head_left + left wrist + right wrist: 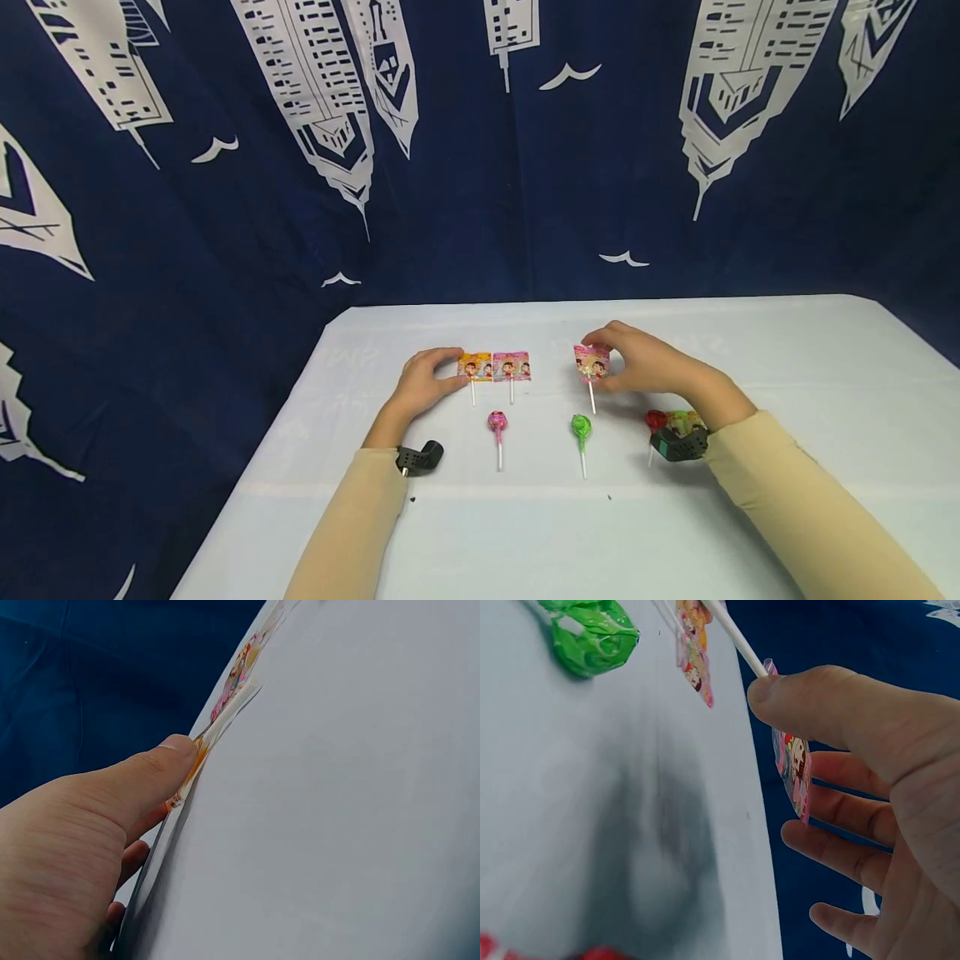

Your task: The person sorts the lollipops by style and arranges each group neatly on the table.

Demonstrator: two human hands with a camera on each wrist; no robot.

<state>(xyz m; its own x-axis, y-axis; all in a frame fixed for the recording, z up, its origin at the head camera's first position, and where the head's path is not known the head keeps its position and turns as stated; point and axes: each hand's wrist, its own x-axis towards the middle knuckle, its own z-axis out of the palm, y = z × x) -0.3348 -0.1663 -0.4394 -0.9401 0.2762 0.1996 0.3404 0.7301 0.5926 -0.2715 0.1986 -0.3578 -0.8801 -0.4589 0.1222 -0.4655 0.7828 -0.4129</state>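
Note:
My left hand [422, 385] pinches the edge of a flat orange-wrapped lollipop [476, 367] at the back left of the table; in the left wrist view its thumb rests on the wrapper's edge. Right beside it lies a flat pink-wrapped lollipop [512, 367]. My right hand [651, 360] holds another flat pink-wrapped lollipop [798, 769] between thumb and fingers, with its white stick pointing toward me in the head view. In the right wrist view this lollipop is raised off the table, above its shadow.
Closer to me lie a round pink lollipop [497, 422] and a round green lollipop [581, 427]. Under my right wrist are a red lollipop [656, 420] and a flat green-wrapped one [684, 422], partly hidden by the wrist camera [678, 444]. A dark blue curtain [465, 233] hangs behind the white table [570, 550].

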